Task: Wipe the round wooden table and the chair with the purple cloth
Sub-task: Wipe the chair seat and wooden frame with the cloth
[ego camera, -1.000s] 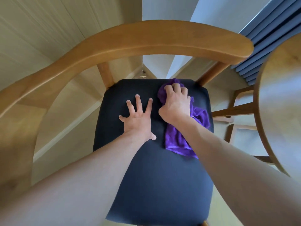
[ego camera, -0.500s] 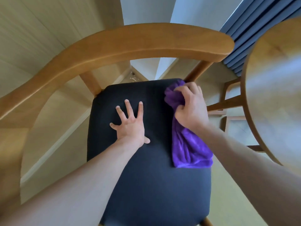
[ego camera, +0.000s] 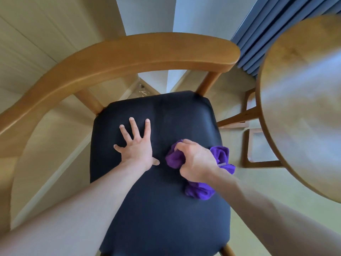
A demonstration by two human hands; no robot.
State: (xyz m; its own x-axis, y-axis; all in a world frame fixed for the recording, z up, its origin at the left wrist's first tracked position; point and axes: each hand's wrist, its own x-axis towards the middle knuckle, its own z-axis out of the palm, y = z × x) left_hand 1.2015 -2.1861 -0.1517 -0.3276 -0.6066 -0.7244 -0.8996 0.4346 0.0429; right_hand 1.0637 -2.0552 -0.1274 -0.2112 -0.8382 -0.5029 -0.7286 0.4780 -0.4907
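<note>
A wooden chair with a curved backrest (ego camera: 129, 58) and a dark padded seat (ego camera: 162, 218) fills the middle of the view. My left hand (ego camera: 137, 145) rests flat on the seat with its fingers spread. To its right my right hand (ego camera: 195, 161) grips the bunched purple cloth (ego camera: 199, 191) against the seat, near the seat's right side. Part of the cloth is hidden under that hand. The round wooden table (ego camera: 302, 108) shows at the right edge, beside the chair.
Blue curtains (ego camera: 258, 41) hang behind the table at the upper right. Table legs and crossbars (ego camera: 247, 145) stand close to the chair's right side. Pale wooden floor and a light wall surround the chair on the left and behind.
My right hand has dragged the purple cloth from the seat's far right corner back toward me, to mid seat. The left hand stayed planted on the seat.
</note>
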